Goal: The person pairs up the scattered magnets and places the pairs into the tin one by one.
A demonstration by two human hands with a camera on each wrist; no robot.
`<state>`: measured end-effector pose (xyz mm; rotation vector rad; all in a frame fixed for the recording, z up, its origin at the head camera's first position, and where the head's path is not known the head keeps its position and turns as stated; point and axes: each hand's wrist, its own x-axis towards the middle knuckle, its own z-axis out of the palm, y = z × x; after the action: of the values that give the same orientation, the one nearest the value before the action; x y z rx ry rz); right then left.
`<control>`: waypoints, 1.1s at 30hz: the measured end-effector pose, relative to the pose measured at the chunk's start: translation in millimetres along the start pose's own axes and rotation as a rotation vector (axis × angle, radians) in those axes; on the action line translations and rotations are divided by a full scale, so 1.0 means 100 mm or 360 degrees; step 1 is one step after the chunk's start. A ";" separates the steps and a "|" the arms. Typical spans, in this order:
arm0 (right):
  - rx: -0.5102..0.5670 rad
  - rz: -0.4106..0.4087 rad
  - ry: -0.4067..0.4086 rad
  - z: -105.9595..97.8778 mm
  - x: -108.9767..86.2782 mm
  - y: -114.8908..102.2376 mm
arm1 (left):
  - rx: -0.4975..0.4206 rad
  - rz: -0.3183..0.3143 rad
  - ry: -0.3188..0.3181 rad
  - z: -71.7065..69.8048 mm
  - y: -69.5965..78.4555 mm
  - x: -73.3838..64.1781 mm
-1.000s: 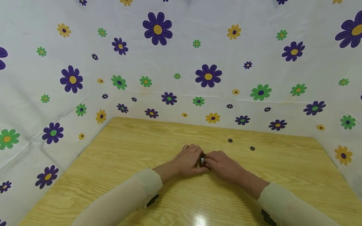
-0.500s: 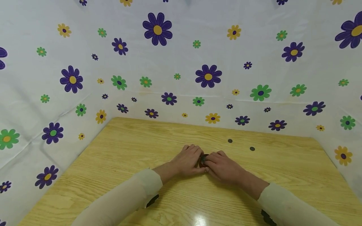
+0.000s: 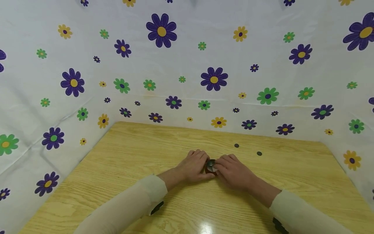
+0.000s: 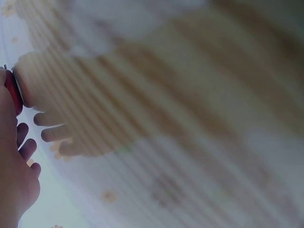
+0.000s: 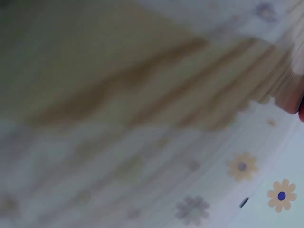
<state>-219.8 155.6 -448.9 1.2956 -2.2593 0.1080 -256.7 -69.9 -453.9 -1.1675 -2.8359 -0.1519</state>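
Between my two hands is a small round dark-red object (image 3: 211,166) with a shiny dark, silvery top; its exact kind cannot be told. My left hand (image 3: 194,167) curls round its left side, thumb at the near edge and fingers at the far edge. From the right, my right hand (image 3: 235,172) grips its right edge with bent fingers and thumb. A slice of the red object (image 4: 14,92) shows at the left edge of the left wrist view, by the left hand (image 4: 16,161). In the right wrist view, only fingertips (image 5: 289,97) show at the right edge.
Two small dark discs lie on the wooden table (image 3: 140,146) beyond my right hand: one disc (image 3: 236,145) farther back, the other disc (image 3: 259,153) farther right. A white flower-patterned cloth (image 3: 181,58) encloses the table at the back and sides.
My right hand has shifted slightly right, its fingers turning at the round object, so more of the shiny top shows. The left hand stays in place. Both dark discs lie still.
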 end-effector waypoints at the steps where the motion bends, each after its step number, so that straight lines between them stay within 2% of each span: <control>1: -0.0003 0.0015 0.0002 -0.01 -0.01 0.01 | -0.0002 -0.0002 -0.0001 -0.01 0.00 -0.01; 4: -0.0013 0.0062 0.0003 -0.02 -0.05 0.05 | -0.0001 0.0000 -0.0004 -0.02 -0.01 -0.01; 18: -0.0086 0.0268 -0.0155 -0.11 -0.37 0.25 | 0.0006 0.0013 -0.0021 -0.01 -0.04 -0.01; 26: -0.0045 0.0571 -0.0231 -0.18 -0.57 0.40 | -0.0006 -0.0033 -0.0007 -0.04 -0.06 0.00; 33: -0.0047 0.0718 -0.0301 -0.19 -0.70 0.54 | 0.0027 -0.0041 0.0078 -0.04 0.02 0.06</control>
<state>-228.1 245.5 -455.9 0.7880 -2.6713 0.1153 -259.9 -65.0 -448.8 -1.1086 -2.8053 -0.1557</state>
